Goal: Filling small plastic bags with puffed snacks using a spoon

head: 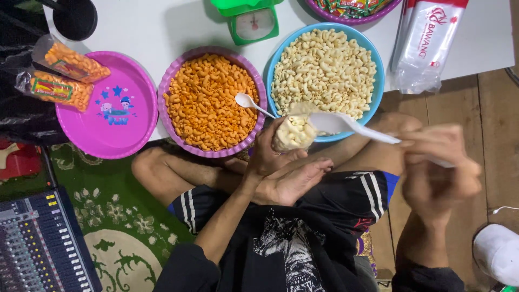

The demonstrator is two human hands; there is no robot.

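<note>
My left hand (278,173) grips a small clear plastic bag (293,132) filled with pale macaroni, held upright at the near rim of the blue bowl (379,81). That bowl is heaped with the same pale macaroni (324,65). My right hand (440,173), blurred, holds the handle of a large white spoon (343,123), whose scoop sits at the mouth of the bag. Left of the blue bowl stands a purple bowl (162,103) of orange macaroni with a small white spoon (248,101) lying in it.
A pink plate (116,135) at the left holds two sealed bags of orange macaroni (59,75). A green kitchen scale (251,21), a bowl of wrapped sweets (351,10) and a pack of plastic bags (427,43) lie further back on the white table. An audio mixer (38,243) sits on the carpet.
</note>
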